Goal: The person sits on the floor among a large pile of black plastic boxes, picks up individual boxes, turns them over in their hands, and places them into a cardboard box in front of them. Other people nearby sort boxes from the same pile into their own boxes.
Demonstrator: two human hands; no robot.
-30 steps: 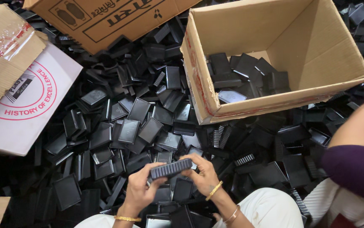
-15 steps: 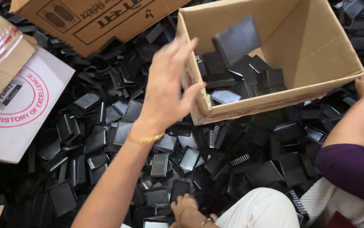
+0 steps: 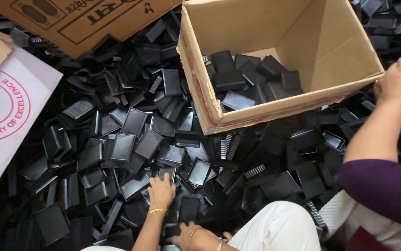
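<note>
Seated amid a heap of black trays (image 3: 134, 122), a worker's left hand (image 3: 161, 191) presses open-fingered onto the pile; right hand (image 3: 196, 239) low, grip unclear. Box (image 3: 200, 88) tilts close.

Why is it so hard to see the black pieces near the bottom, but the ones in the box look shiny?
In the head view, the black plastic trays on the floor sit in dim light and blend together, darkest near the left hand. Inside the cardboard box, one tray catches a pale glare. The picture looks sharp, with no obvious blur.
</note>
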